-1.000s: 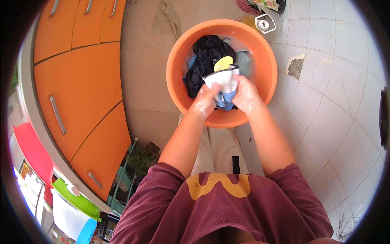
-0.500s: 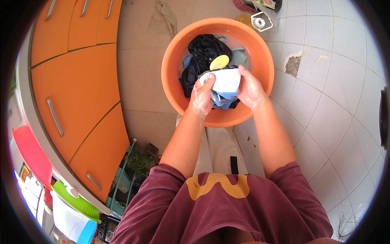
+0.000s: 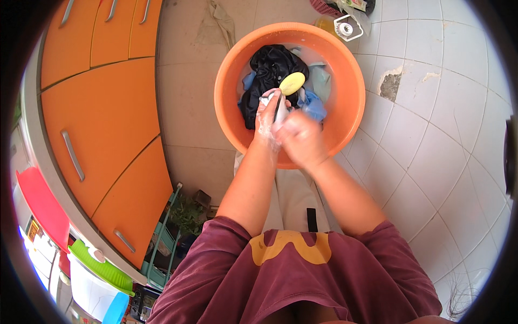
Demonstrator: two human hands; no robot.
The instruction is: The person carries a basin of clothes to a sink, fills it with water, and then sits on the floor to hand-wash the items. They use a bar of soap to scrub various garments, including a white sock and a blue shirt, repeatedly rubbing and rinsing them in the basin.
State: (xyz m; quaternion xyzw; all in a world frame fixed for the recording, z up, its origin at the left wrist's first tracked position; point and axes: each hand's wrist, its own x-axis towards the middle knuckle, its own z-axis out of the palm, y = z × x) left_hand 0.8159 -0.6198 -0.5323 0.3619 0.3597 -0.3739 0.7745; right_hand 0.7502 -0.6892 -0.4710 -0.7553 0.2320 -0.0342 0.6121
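A piece of white cloth with a dark edge (image 3: pixel 280 110) is bunched between my hands above a round orange basin (image 3: pixel 345 121). My left hand (image 3: pixel 264 120), streaked with suds, is closed around one end of it. Against the other side presses my right hand (image 3: pixel 303 136), curled like a fist and blurred by motion. Just beyond my fingers, a yellow oval bar of soap (image 3: pixel 292 83) rests on wet dark clothing (image 3: pixel 272 62). Light blue cloth (image 3: pixel 313 105) and a pale grey-green cloth (image 3: pixel 319 81) lie in cloudy water to the right.
Orange cabinets (image 3: pixel 102 102) line the left side, and a tiled wall (image 3: pixel 431 119) rises on the right. Behind the basin stand a jug with a white handle (image 3: pixel 345 29) and a pink basket (image 3: pixel 322 6). A limp beige cloth (image 3: pixel 216 27) lies on the floor.
My right hand has swung left and nearer to me, against my left hand. The white cloth, spread out before, is now bunched. More of the light blue cloth shows in the basin.
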